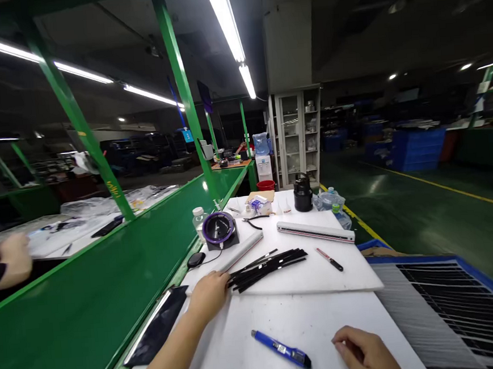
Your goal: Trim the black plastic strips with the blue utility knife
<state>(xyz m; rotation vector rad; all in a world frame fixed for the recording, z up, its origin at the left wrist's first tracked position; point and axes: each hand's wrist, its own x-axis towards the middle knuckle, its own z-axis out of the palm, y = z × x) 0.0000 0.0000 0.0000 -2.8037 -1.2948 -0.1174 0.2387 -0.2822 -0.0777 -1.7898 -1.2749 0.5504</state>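
Observation:
My left hand (210, 295) reaches to the left end of a loose bundle of thin black strips (270, 268), its fingers closed on the ends; the fingertips are partly hidden. Just behind that hand, a long white bar shaped like a model train (243, 250) lies at a slant. My right hand (364, 351) rests low on the right over the white table, fingers curled and thumb near the forefinger, with nothing visible in it. Between the hands lies a blue pen-like tool (280, 349) with a black tip. A red and black craft knife (330, 259) lies right of the strips.
A second white train-shaped bar (315, 232) lies on the white foam sheet (314, 281). Behind stand a purple-rimmed round device (219, 227), pliers (256, 222) and a black canister (302, 194). A green partition (110, 292) borders the left; a blue crate (448, 258) stands right. Another person's hand (15, 256) shows far left.

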